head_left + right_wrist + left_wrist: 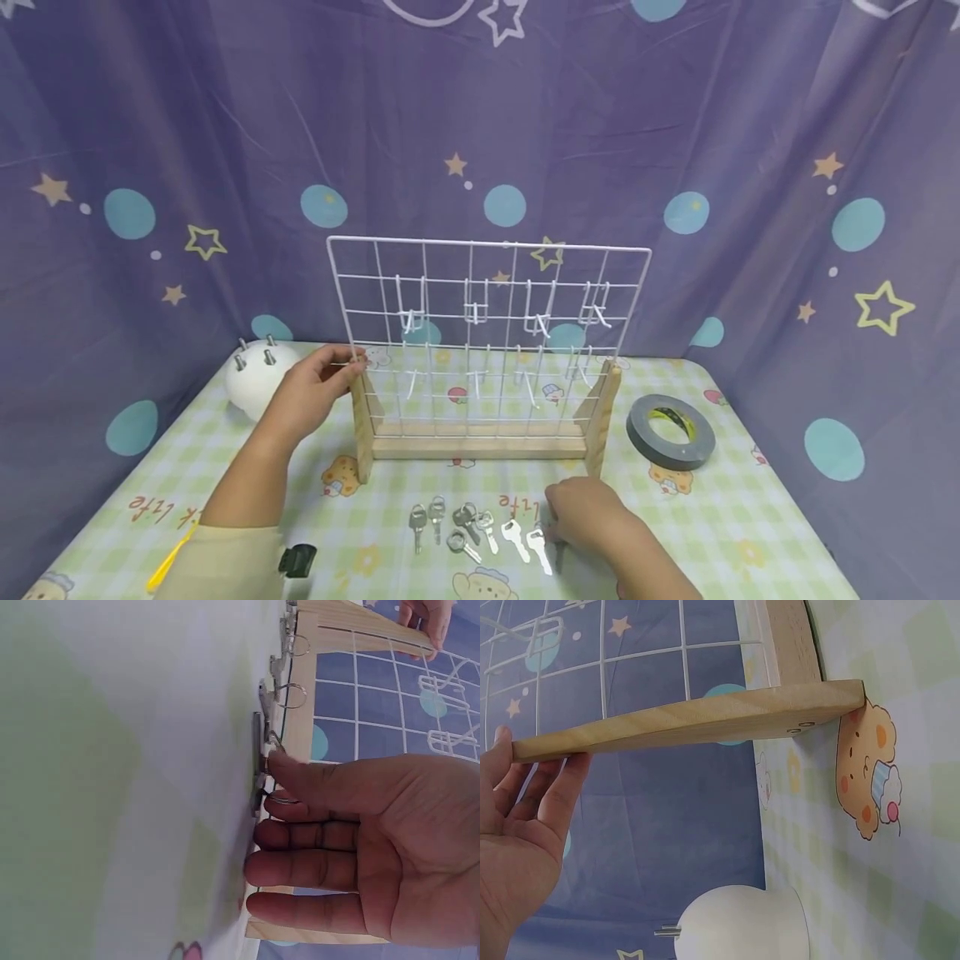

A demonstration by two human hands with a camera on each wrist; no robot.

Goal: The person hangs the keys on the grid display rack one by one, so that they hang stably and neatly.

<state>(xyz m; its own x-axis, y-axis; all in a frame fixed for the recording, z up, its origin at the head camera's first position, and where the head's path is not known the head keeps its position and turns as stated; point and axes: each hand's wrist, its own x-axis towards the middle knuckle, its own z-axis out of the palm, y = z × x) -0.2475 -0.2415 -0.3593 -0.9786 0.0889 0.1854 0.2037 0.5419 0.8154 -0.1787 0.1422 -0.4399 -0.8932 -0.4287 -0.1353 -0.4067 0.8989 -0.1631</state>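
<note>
A white wire grid rack [491,247] with hooks stands upright between wooden side supports. My left hand [309,396] holds the upper end of the left wooden support [705,720], thumb on one face and fingertips on the other. Several silver keys [515,540] with small rings lie in a row on the tablecloth before the rack. At the right end of that row is my right hand [588,512]. In the right wrist view its thumb and forefinger pinch at a ringed key [259,799], partly hidden by the thumb, and the other fingers extend beside it.
A roll of grey tape [671,432] lies right of the rack. To the left stands a white rounded object [251,379] with metal pegs. Near my left sleeve are a yellow strip [171,562] and a small black object [298,560]. A purple curtain [480,108] hangs behind the table.
</note>
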